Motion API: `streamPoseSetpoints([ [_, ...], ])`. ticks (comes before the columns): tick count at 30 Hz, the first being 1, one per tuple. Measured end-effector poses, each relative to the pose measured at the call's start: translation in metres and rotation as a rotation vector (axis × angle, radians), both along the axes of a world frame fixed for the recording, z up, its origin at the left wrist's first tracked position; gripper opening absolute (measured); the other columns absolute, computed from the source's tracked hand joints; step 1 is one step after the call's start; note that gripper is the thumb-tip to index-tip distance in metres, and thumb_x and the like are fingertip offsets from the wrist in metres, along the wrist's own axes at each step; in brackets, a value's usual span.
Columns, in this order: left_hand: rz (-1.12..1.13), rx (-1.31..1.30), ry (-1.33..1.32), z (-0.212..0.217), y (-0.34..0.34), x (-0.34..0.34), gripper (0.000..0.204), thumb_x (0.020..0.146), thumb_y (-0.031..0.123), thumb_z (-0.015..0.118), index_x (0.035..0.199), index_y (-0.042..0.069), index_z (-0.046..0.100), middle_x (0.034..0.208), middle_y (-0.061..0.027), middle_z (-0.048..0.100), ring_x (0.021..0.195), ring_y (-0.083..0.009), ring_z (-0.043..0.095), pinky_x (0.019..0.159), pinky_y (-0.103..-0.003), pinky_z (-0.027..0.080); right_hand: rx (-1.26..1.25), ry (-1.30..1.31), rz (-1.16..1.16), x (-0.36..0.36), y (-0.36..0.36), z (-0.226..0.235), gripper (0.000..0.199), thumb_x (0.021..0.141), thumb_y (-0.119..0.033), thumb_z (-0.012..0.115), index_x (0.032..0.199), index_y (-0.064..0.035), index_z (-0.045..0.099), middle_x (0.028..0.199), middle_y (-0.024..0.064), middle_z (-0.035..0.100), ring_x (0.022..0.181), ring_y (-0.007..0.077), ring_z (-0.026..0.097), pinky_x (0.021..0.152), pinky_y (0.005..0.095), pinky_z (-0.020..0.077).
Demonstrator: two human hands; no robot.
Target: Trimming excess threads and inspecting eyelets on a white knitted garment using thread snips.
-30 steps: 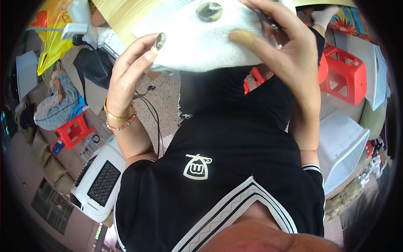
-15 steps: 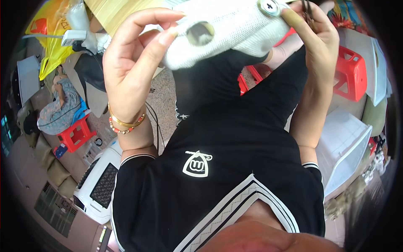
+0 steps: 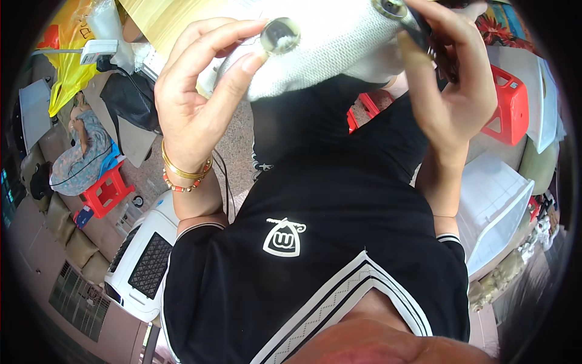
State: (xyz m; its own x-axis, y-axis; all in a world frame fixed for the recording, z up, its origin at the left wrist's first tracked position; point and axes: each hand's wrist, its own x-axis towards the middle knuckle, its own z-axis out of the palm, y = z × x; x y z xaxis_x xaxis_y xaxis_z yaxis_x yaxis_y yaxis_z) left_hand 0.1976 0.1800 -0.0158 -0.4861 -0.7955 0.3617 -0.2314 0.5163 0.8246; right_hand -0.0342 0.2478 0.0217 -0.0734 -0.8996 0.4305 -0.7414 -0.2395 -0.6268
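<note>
A white knitted piece (image 3: 330, 57) with large round buttons hangs between my hands at the top of the view. My left hand (image 3: 197, 91) pinches its left edge, thumb and fingertips beside the shiny button (image 3: 280, 35). A second button (image 3: 390, 8) sits at the upper right, cut off by the frame. Next to that button, my right hand (image 3: 451, 79) is closed around what look like small dark scissors (image 3: 418, 35), blurred by motion. My right thumb points up towards the knit. The right fingers are partly hidden behind the hand.
A wooden table (image 3: 160, 18) stands ahead, with a yellow plastic bag (image 3: 66, 76) to its left. A red stool (image 3: 508, 104) and a clear plastic bin (image 3: 491, 206) are at the right. Farther left, a person in patterned clothes (image 3: 82, 164) sits by another red stool (image 3: 108, 189).
The knitted piece has tilted and shifted, its left button moving up and left. My right hand has swung the dark tool down in front of the right button, with its thumb off the button.
</note>
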Motion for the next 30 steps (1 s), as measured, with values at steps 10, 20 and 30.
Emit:
streamPoseSetpoints([
  [10,-0.006,-0.006,0.038,-0.007,0.004,-0.008,0.032,0.079,-0.002,0.071,0.110,-0.003,0.067,0.103,-0.0098,0.061,0.093,-0.0148,0.056,0.082,-0.025,0.044,0.506,-0.168,0.182,0.020,-0.028,0.018,0.042,0.066,-0.004,0.077,0.107,-0.0030,0.068,0.066,0.0055,0.051,0.055,0.0169,0.051,0.050,0.0282,0.0390],
  [20,0.168,-0.031,0.046,-0.012,0.015,-0.012,0.024,0.080,0.000,0.072,0.104,0.001,0.072,0.101,-0.0086,0.061,0.084,-0.0112,0.057,0.070,-0.021,0.045,0.154,-0.218,0.235,0.029,-0.023,0.000,0.030,0.067,0.003,0.070,0.097,-0.0018,0.070,0.066,0.0060,0.055,0.055,0.0158,0.051,0.051,0.0262,0.0378],
  [30,0.216,-0.167,0.101,-0.008,0.016,-0.017,0.017,0.081,-0.003,0.071,0.098,-0.003,0.071,0.094,-0.0099,0.064,0.084,-0.0127,0.059,0.070,-0.021,0.045,0.342,-0.406,0.157,0.031,-0.020,0.003,0.023,0.075,0.004,0.068,0.098,-0.0002,0.070,0.067,0.0042,0.057,0.058,0.0099,0.051,0.053,0.0233,0.0383],
])
